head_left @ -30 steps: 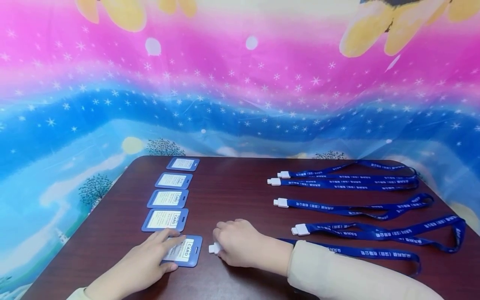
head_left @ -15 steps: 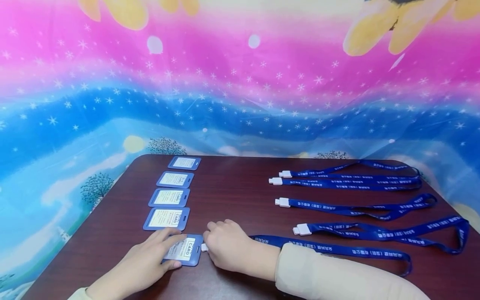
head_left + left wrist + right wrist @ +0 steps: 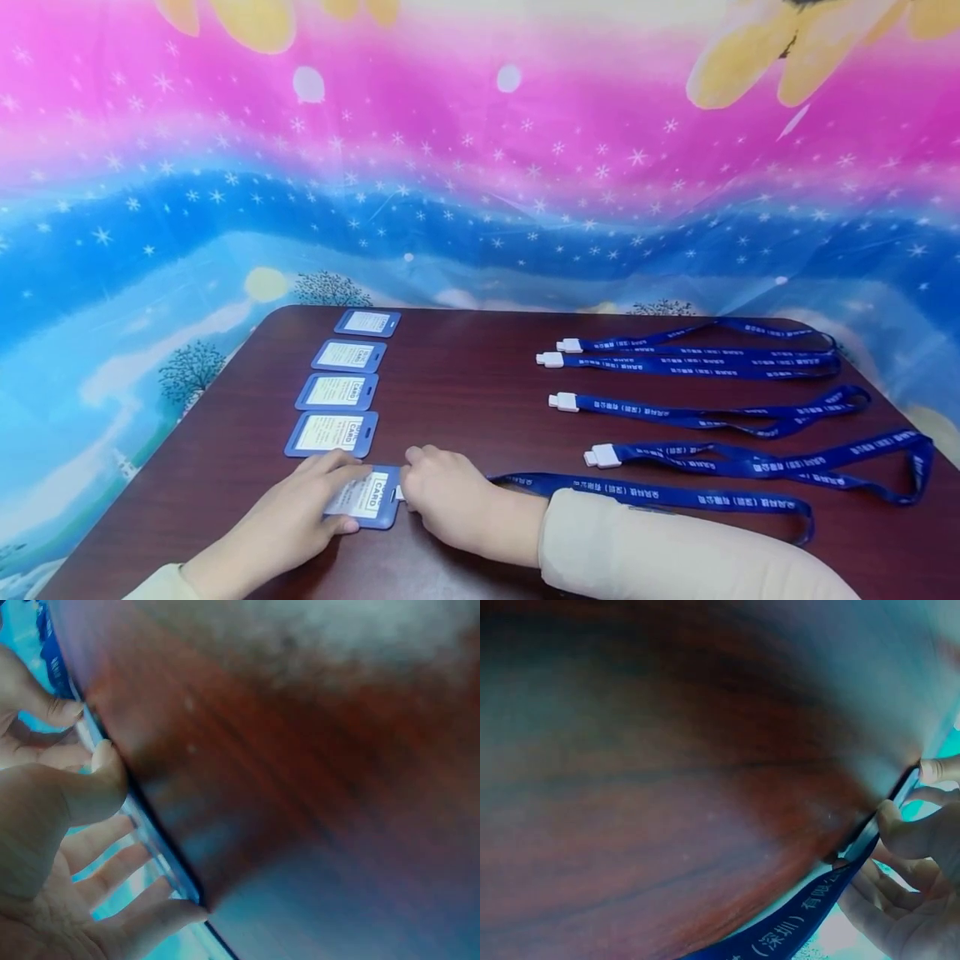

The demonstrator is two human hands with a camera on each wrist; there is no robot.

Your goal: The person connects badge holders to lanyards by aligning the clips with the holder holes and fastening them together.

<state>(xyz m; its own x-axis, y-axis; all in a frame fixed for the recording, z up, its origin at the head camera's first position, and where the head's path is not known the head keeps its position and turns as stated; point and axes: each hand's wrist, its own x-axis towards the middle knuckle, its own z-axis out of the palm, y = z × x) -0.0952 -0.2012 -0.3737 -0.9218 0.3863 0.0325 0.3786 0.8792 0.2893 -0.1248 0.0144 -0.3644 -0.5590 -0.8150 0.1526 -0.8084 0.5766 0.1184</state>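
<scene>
My left hand (image 3: 296,512) grips a blue card holder (image 3: 384,504) flat on the table, thumb on its near edge and fingers over its far side. In the left wrist view the holder's edge (image 3: 161,844) runs between that thumb and the fingers. My right hand (image 3: 457,504) pinches the white clip (image 3: 399,493) of a blue lanyard (image 3: 675,496). The clip's tip meets the slotted end of the holder; whether it is through the slot I cannot tell. In the right wrist view the lanyard strap (image 3: 795,919) trails from the fingers.
Several card holders (image 3: 330,433) lie in a column on the left of the dark wooden table (image 3: 465,375). Several blue lanyards with white clips (image 3: 603,456) lie on the right, clips pointing left. A patterned cloth (image 3: 465,183) hangs behind the table.
My right hand has moved left, drawing the lanyard along, and its clip has gone from apart from the holder to touching the slotted end. My left hand stays on the holder.
</scene>
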